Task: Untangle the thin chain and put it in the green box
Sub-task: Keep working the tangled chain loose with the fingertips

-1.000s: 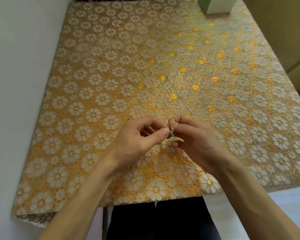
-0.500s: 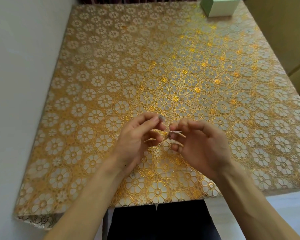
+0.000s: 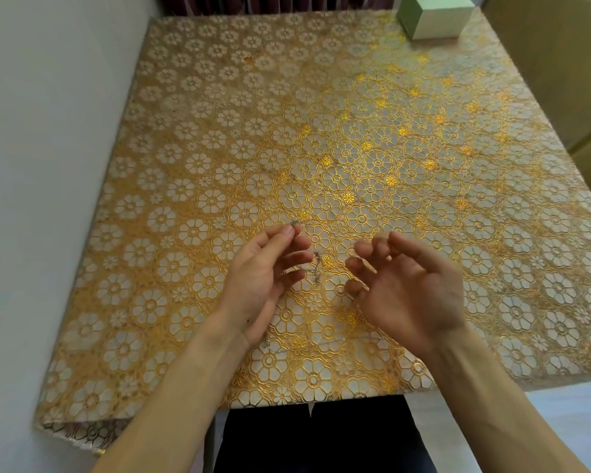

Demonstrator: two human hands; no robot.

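Note:
My left hand (image 3: 260,271) pinches one end of the thin silver chain (image 3: 316,268) between thumb and forefinger, just above the tablecloth. The rest of the chain dangles in a small kinked strand beside my left fingers, in the gap between both hands. My right hand (image 3: 406,285) hovers to the right of the strand with its fingers loosely curled, and I see no chain in it. The green box (image 3: 430,18) stands at the far right corner of the table, well away from both hands.
A gold, flower-patterned cloth covers the table (image 3: 219,148). A white wall runs along the left side, and dark curtains hang behind the far edge. Pale furniture stands to the right. My dark-clothed lap shows below the near edge.
My hands were pressed together on the chain and have drawn apart. The right hand has let go and moved right, while the left still pinches the chain.

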